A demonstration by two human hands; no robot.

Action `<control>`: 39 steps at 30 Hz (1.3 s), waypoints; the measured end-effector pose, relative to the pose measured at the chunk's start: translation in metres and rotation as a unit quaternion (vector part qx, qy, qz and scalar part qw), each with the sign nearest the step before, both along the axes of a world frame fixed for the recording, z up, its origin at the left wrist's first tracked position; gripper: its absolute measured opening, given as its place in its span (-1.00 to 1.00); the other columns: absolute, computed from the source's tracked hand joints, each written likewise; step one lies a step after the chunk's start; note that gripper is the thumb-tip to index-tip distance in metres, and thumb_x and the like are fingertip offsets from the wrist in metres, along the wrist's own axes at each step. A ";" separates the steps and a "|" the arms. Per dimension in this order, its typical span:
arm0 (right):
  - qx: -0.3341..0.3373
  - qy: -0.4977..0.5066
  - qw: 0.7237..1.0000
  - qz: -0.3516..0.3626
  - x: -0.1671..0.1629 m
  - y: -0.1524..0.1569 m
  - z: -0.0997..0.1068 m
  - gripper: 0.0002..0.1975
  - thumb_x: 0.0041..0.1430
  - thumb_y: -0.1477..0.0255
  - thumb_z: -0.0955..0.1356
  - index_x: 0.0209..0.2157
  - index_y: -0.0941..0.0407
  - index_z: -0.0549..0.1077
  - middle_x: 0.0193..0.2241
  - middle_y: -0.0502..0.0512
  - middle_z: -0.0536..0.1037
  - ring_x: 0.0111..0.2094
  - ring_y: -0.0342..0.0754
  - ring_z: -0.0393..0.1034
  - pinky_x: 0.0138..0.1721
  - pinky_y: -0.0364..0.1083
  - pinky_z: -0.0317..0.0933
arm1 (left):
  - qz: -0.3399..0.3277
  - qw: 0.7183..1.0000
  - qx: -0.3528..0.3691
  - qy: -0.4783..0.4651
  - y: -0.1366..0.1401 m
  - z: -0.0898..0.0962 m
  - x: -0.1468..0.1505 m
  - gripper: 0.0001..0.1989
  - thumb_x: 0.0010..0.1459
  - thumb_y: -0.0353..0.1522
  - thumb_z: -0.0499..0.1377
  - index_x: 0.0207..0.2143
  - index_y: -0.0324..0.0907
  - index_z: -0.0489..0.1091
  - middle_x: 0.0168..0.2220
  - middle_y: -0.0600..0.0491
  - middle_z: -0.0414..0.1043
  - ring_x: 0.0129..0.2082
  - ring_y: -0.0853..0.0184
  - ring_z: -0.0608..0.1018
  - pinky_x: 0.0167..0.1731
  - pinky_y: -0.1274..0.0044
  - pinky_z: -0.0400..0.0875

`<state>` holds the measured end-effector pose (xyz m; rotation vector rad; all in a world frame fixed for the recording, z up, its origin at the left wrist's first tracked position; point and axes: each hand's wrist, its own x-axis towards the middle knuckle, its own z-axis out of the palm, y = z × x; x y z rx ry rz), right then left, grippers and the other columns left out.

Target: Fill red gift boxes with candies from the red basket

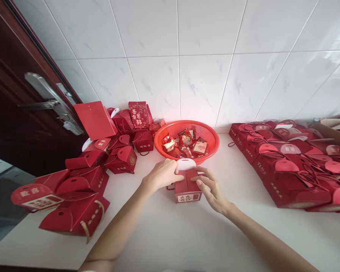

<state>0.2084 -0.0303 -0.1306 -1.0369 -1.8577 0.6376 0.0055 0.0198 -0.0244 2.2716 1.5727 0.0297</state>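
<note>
A small red gift box (188, 198) with a white label of printed characters stands on the white table in front of me. Its two side flaps are folded inward and meet along the middle; a white rounded flap with a slot (186, 163) rises at the back. My left hand (162, 174) is closed at the box's left side, its thumb on the left flap. From the right, my right hand (212, 190) grips the box with bent fingers over the right flap. A dark red cord hangs at the box's left, partly hidden by my left hand.
Behind the box sits an orange-red plastic basket (158, 150) of wrapped sweets. Several red boxes (85, 211) are piled at the left, near a dark door with a metal handle (52, 104). Rows of red boxes (286, 189) fill the right; another person's arm (333, 134) reaches in there.
</note>
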 end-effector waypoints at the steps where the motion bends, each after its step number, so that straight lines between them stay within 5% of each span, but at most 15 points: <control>1: 0.001 0.000 1.000 0.003 0.000 0.000 0.000 -0.58 0.45 0.21 0.16 -0.12 0.05 0.60 0.15 0.23 0.38 0.11 0.06 0.38 0.13 0.08 0.30 | 0.000 1.000 0.002 -0.002 0.000 0.000 0.000 -0.71 0.04 -0.27 0.25 -0.58 -0.12 0.20 -0.58 0.09 0.43 -0.53 0.28 0.46 -0.51 0.51 0.17; 15: -0.022 -0.008 1.000 -0.014 -0.005 0.000 0.008 -0.48 0.42 0.07 0.14 -0.11 0.07 0.61 0.15 0.26 0.40 0.12 0.08 0.37 0.16 0.09 0.27 | -0.024 0.999 0.025 0.037 -0.003 0.002 0.002 -0.81 0.08 -0.26 0.21 -0.51 -0.12 0.31 -0.47 0.04 0.49 -0.48 0.27 0.50 -0.52 0.52 0.18; 23: -0.017 0.045 0.998 -0.028 -0.003 0.002 0.016 -0.62 0.35 0.12 0.27 -0.15 0.07 0.60 0.04 0.24 0.51 0.09 0.09 0.41 0.13 0.11 0.28 | -0.093 0.995 0.003 -0.045 -0.001 0.006 -0.014 -0.80 0.16 -0.23 0.15 -0.46 -0.13 0.32 -0.40 0.10 0.50 -0.39 0.30 0.52 -0.43 0.53 0.25; 28: -0.106 0.125 0.984 -0.070 0.006 0.012 0.013 -0.61 0.24 0.07 0.33 -0.17 0.12 0.52 -0.14 0.20 0.60 -0.12 0.07 0.53 -0.02 0.11 0.39 | -0.042 0.999 -0.002 -0.031 0.005 0.010 -0.028 -0.70 0.20 -0.13 0.11 -0.46 -0.14 0.31 -0.32 0.03 0.55 -0.28 0.22 0.55 -0.38 0.50 0.26; 35: -0.215 0.095 0.971 -0.029 0.016 0.026 -0.004 -0.55 0.10 0.08 0.41 -0.09 0.09 0.50 -0.07 0.23 0.60 -0.01 0.15 0.51 0.03 0.12 0.35 | -0.026 0.999 -0.018 -0.018 0.007 0.006 -0.022 -0.76 0.17 -0.14 0.13 -0.38 -0.11 0.26 -0.30 0.07 0.50 -0.31 0.23 0.53 -0.39 0.49 0.25; 39: -0.258 0.073 0.963 -0.020 0.018 0.028 0.001 -0.57 0.06 0.07 0.44 -0.16 0.08 0.49 -0.32 0.14 0.63 -0.22 0.10 0.55 -0.12 0.09 0.37 | -0.044 0.998 -0.046 -0.014 0.008 0.005 -0.020 -0.77 0.15 -0.17 0.15 -0.39 -0.09 0.18 -0.29 0.09 0.46 -0.32 0.23 0.51 -0.43 0.50 0.23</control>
